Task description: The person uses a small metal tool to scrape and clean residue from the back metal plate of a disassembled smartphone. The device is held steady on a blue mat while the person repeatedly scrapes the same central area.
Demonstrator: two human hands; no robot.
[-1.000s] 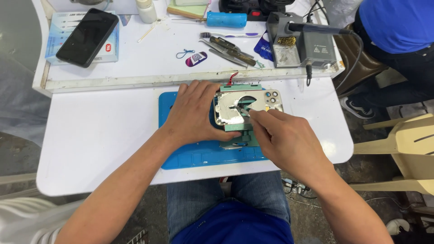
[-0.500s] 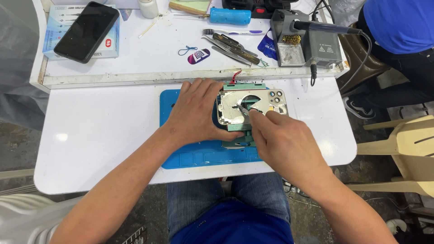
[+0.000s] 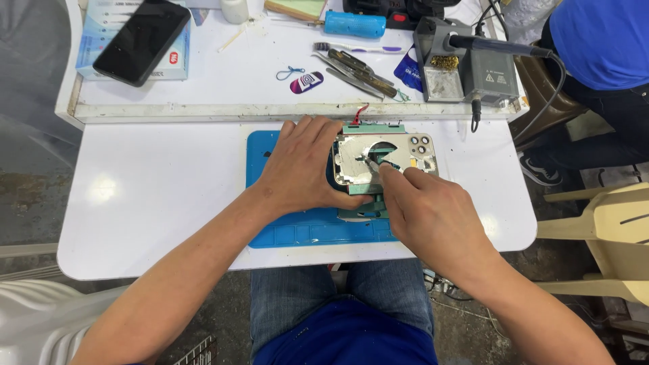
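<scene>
Left hand: your left hand (image 3: 304,165) is lying flat over the near-left end of the opened phone back (image 3: 382,159), fingers spread and pressing down rather than curled around anything; it is pinning the piece, not gripping it.
Work mat: you are keeping the phone back on the blue mat (image 3: 284,230), which is sitting on the white table (image 3: 149,196); a pale green holder (image 3: 368,203) is showing beneath the phone back.
Phone back: it is lying flat, camera rings toward the right end, touching your left palm on one side and your right fingertips on the other, so it is sitting between both hands.
Right hand: your right hand (image 3: 429,213) is pinching a thin metal tool (image 3: 371,162), fingers closed together on it, with the tip touching the middle of the phone back; which kind of tool it is cannot be told.
Risk, slip: you are working the tip toward your left fingers, so a skid could likely jab them or scratch the panel.
Risk, shift: you are holding by pressure alone; easing off could probably let the piece slide in the holder.
Risk, surroundings: you are working just in front of the soldering station (image 3: 473,67) and its cord (image 3: 473,111), and a raised elbow could snag them.
Far left: a dark phone (image 3: 142,40) is resting on a box, well apart.
</scene>
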